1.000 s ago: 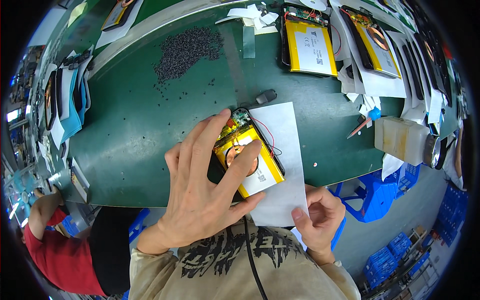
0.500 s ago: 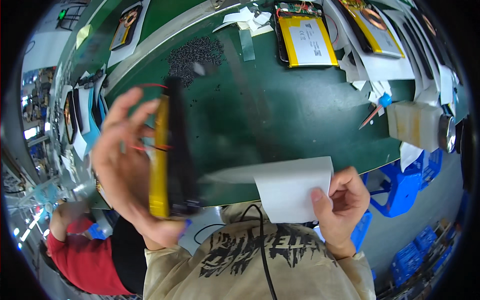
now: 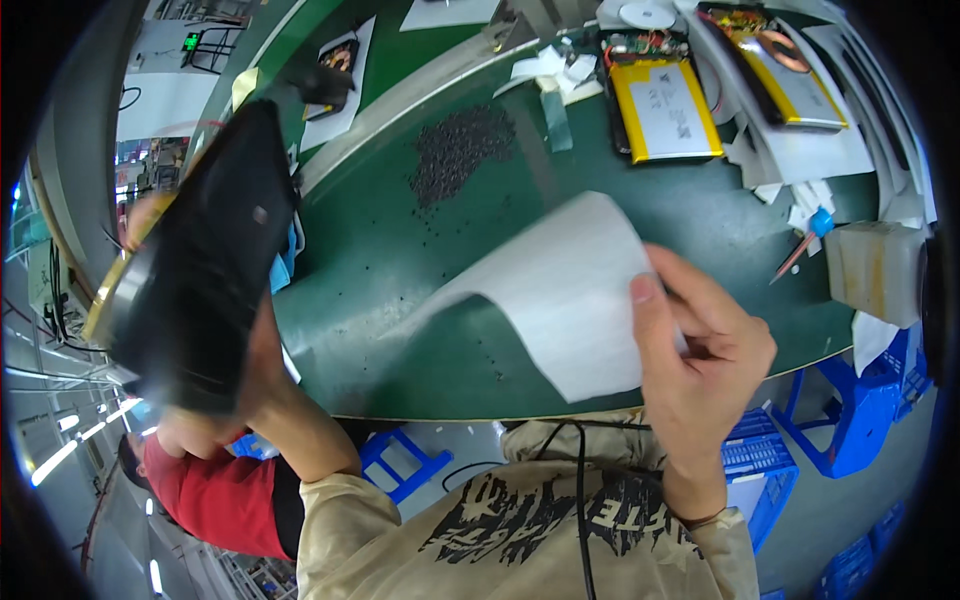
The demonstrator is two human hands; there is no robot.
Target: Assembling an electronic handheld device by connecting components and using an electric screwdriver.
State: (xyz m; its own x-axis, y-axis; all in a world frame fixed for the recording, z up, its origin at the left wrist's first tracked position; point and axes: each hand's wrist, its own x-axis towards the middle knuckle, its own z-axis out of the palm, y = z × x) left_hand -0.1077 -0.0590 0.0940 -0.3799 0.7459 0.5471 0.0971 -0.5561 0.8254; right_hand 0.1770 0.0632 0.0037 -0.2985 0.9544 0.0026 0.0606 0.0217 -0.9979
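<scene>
My left hand (image 3: 264, 355) is raised at the left, closed on a power bank with a black shell (image 3: 210, 250). Its broad black face is toward me, and a yellow battery edge shows along its far left side. Most of the fingers are hidden behind it, and its lower end is blurred. My right hand (image 3: 710, 350) pinches the right edge of a white paper sheet (image 3: 580, 290) between thumb and fingers. That sheet curves up over the front of the green table, its left end smeared by motion.
Small black pieces (image 3: 460, 150) lie heaped on the green table (image 3: 400, 260). An opened power bank (image 3: 665, 110) with a yellow-edged battery sits behind. At the right are a blue-topped tool (image 3: 820, 225) and a cloudy plastic container (image 3: 875, 270). A person in a red sleeve (image 3: 215, 500) is at the lower left.
My left hand has swung left, turning the power bank so its black face shows. My right hand has lifted the paper sheet slightly, and the sheet now curves upward. The whole view has shifted.
</scene>
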